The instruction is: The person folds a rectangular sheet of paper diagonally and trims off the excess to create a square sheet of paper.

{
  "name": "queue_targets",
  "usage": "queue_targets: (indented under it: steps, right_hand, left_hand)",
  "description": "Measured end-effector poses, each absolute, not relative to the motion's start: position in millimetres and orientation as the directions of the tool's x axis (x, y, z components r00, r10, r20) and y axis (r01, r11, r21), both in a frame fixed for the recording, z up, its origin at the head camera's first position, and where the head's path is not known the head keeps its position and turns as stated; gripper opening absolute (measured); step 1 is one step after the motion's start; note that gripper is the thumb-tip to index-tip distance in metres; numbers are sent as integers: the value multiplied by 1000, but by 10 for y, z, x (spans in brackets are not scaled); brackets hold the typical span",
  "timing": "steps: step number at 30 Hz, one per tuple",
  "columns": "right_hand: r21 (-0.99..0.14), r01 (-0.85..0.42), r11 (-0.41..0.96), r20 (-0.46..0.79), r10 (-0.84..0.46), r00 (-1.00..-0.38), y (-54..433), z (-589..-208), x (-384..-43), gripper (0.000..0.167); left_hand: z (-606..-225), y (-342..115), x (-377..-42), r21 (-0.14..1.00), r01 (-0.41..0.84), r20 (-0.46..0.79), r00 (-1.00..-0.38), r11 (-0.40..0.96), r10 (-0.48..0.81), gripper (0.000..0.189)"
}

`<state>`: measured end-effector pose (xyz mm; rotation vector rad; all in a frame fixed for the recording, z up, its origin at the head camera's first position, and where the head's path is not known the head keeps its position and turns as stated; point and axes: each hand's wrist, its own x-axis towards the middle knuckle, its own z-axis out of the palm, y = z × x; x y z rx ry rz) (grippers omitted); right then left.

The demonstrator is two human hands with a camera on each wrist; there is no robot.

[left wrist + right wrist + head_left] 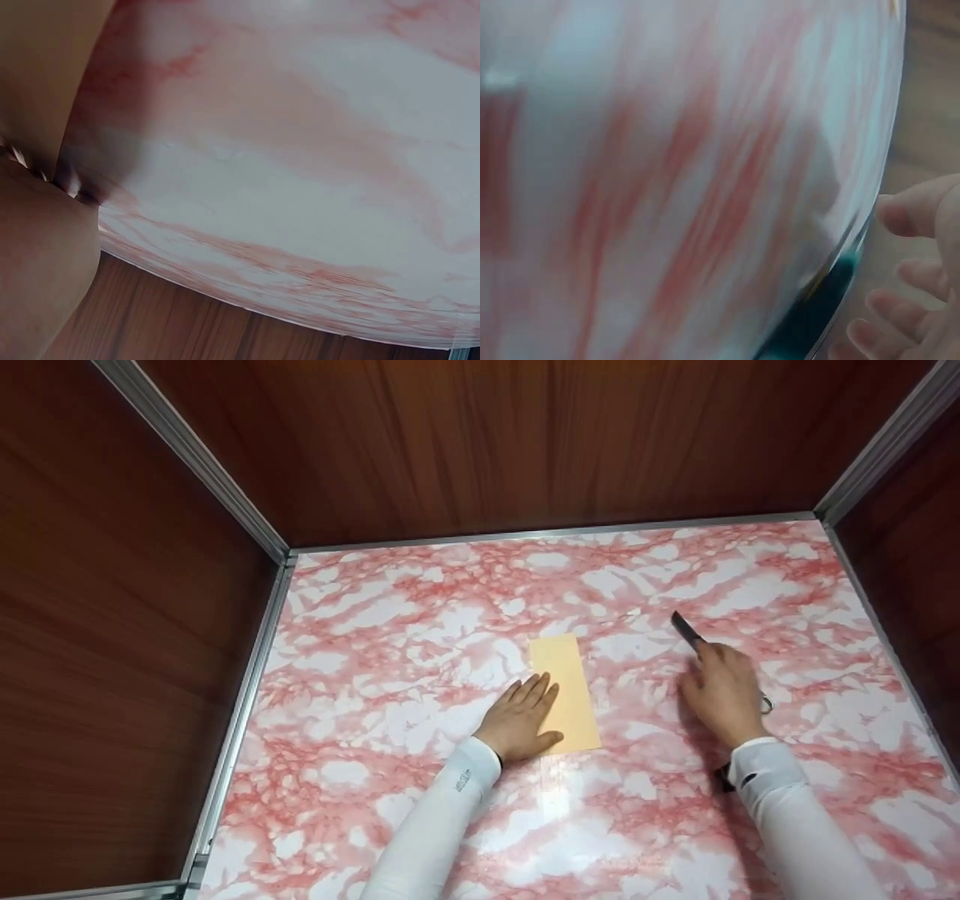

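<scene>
A pale yellow rectangle of paper (574, 697) lies on the marbled table. My left hand (521, 720) rests flat on its left part, fingers spread and thumb near its lower edge. In the left wrist view, only part of the left hand (45, 255) and the paper (45, 67) show. My right hand (724, 690) is over a long, narrow dark tool (684, 628). The tool's slanted tip sticks out beyond the fingers, and a ring (766, 703) shows at the hand's other side. In the right wrist view, loosely bent fingers stand beside the dark tool (817, 311), apparently apart from it. Its kind is unclear.
The table (390, 660) has a red-and-white marbled top. Dark wood panels (480, 442) with metal edging enclose it at the back, left and right. A dark item (724, 777) shows at the right wrist.
</scene>
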<state>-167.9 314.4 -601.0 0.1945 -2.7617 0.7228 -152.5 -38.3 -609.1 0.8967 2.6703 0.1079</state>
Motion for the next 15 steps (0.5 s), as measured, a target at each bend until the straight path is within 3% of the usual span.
queue_targets:
  steps: [3, 7, 11, 15]
  right_hand:
    - [-363, -381, 851, 304, -278, -911, 2814, -6053, -1650, 60]
    - [-310, -543, 780, 122, -534, -837, 2349, -6083, -1548, 86]
    - [-318, -604, 731, 27, -629, -777, 1990, -6083, -1509, 102]
    - [-324, -635, 701, 2, -670, -742, 1806, -6072, -1541, 104]
  left_hand:
    - [-6099, -380, -1531, 169, 576, -273, -752, 800, 600, 84]
    - [-6140, -371, -1553, 152, 578, -275, -754, 802, 596, 85]
    - [-6149, -364, -1565, 130, 580, -279, -757, 804, 591, 85]
    - [-6135, -358, -1580, 116, 580, -312, -750, 806, 584, 84]
